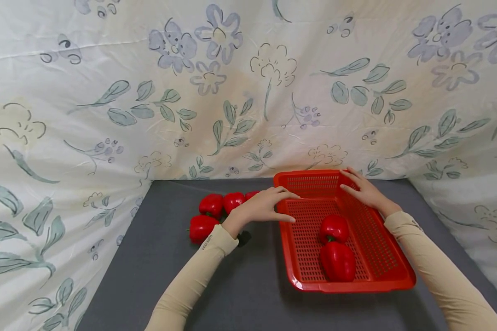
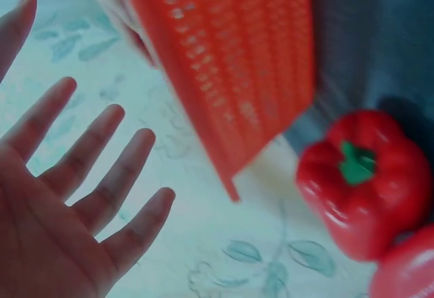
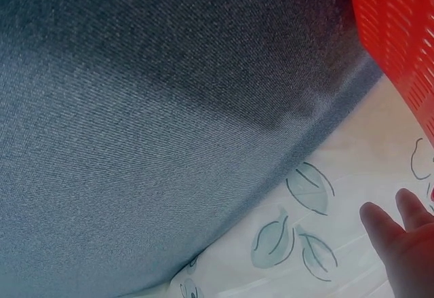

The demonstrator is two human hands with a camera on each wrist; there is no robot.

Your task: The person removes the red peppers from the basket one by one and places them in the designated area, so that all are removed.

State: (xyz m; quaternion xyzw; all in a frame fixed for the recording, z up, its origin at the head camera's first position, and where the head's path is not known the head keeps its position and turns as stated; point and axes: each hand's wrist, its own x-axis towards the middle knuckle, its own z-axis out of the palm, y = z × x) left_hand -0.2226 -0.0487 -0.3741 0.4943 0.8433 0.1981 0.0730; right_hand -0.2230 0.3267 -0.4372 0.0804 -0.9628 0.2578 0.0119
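A red plastic basket (image 1: 356,288) with slotted walls stands on the grey surface, right of centre in the head view. Two red bell peppers lie inside, one (image 1: 333,229) behind the other (image 1: 338,263). My left hand (image 1: 262,207) hovers at the basket's left rim, fingers spread and holding nothing; its palm shows in the left wrist view. At the far right rim is my right hand (image 1: 368,192), its fingers extended over the edge. Several more red bell peppers (image 1: 203,228) sit left of the basket, partly hidden by my left hand.
Grey cloth (image 1: 149,276) covers the work surface. Floral fabric (image 1: 248,92) hangs behind it and along both sides. A small black object (image 1: 244,238) shows beneath my left wrist.
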